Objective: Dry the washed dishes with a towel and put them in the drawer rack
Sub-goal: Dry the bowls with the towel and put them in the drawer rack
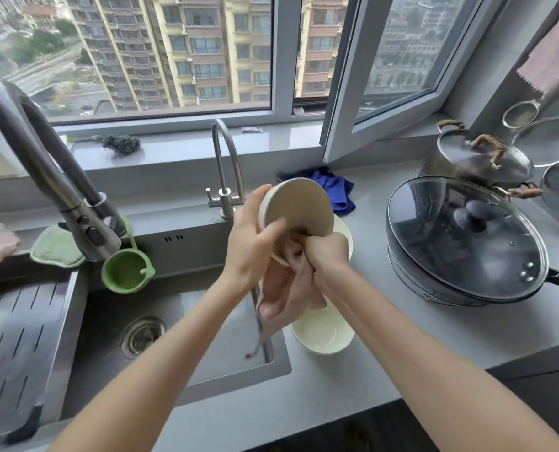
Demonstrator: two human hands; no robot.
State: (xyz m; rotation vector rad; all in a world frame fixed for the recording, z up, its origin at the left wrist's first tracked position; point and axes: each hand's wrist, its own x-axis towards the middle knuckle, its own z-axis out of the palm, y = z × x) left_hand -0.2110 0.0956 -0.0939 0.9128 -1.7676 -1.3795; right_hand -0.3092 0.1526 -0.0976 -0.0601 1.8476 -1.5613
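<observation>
Kitchen window, daytime: above the edge of the steel sink (79, 337), we held a pale bowl (296, 207) tipped on its side, its flat underside turned toward us. Our left hand (252, 246) gripped it by the rim, thumb lying across the base and fingers curled round the far side. Our right hand (327, 252) was balled tight round a bunch of pink towel (291, 291), pushing the cloth against the bowl's lower wall while the loose end hung down over the sink's corner.

Two more pale bowls waited on the grey counter (385, 321): an upright bowl (323, 334) just below the towel, and a rear bowl (345, 234) partly hidden behind our right hand. Whether they were dry we could not tell. A lidded wok (464, 236) sat off to the right. The drawer rack was nowhere in view.

We judged the drying to be under way, not done. To do it well, the left hand would need to turn the bowl by the rim so the cloth met the whole wall, the base and then the inside, with a dry fold of towel facing it each time. A damp rim likely slips, so a firm hold over the counter rather than the basin seemed wiser, with the dangling end gathered up.
</observation>
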